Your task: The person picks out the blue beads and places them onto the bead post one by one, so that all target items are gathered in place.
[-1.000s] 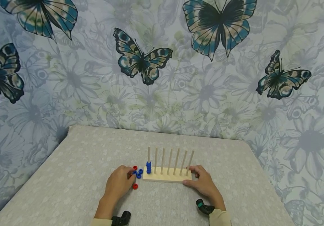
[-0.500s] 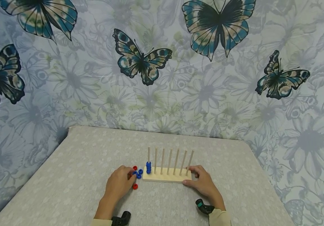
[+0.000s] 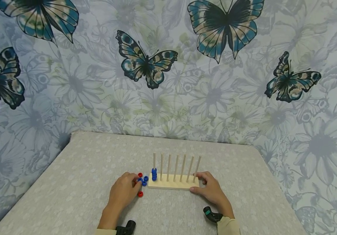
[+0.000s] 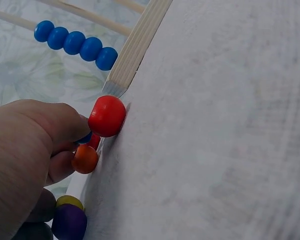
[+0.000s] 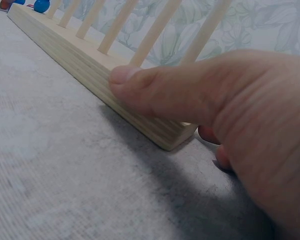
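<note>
A pale wooden bead-sorting stand (image 3: 173,185) with several upright pegs lies lengthwise before me. Several blue beads (image 3: 154,174) are stacked on its leftmost peg. At the stand's right end my right hand (image 3: 211,189) grips the base, thumb (image 5: 160,92) on the front edge and fingers behind. My left hand (image 3: 123,191) is among loose beads left of the stand, and its thumb and fingers appear to pinch a blue bead (image 4: 85,138), mostly hidden by the thumb. A red bead (image 4: 107,116) lies closest to the thumb in the left wrist view.
More blue beads (image 3: 146,178) and a red bead (image 3: 140,175) lie between the left fingers and the stand. An orange bead (image 4: 85,159), a purple bead (image 4: 69,221) and a yellow bead (image 4: 70,201) sit beneath the left hand. A patterned cloth covers the table (image 3: 245,182), backed by a butterfly-print wall.
</note>
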A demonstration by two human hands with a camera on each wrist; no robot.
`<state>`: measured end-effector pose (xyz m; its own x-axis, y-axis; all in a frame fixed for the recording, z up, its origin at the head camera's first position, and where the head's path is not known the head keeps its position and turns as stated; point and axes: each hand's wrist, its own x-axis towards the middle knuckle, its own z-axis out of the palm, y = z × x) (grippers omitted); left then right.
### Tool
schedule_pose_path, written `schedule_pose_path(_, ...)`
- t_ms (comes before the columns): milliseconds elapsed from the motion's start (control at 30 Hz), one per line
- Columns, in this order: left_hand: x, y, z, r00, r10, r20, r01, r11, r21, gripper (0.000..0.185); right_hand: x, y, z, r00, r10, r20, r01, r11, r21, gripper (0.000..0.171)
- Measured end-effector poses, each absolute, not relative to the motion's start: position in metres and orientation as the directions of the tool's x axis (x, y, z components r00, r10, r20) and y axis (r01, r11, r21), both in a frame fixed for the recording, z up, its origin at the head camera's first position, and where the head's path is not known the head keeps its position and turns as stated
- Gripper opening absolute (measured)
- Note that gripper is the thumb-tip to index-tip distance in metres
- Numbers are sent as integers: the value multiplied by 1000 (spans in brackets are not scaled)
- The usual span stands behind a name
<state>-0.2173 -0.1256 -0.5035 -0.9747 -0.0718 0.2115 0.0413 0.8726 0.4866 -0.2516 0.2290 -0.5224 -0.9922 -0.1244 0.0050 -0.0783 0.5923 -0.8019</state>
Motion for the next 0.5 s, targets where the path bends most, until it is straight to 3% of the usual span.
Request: schedule_pose_path(500,-213,-123,-497,-943,-80,324,93,869,486,25,-253,230,-525,-992,-130,9,-86,599,-796,58)
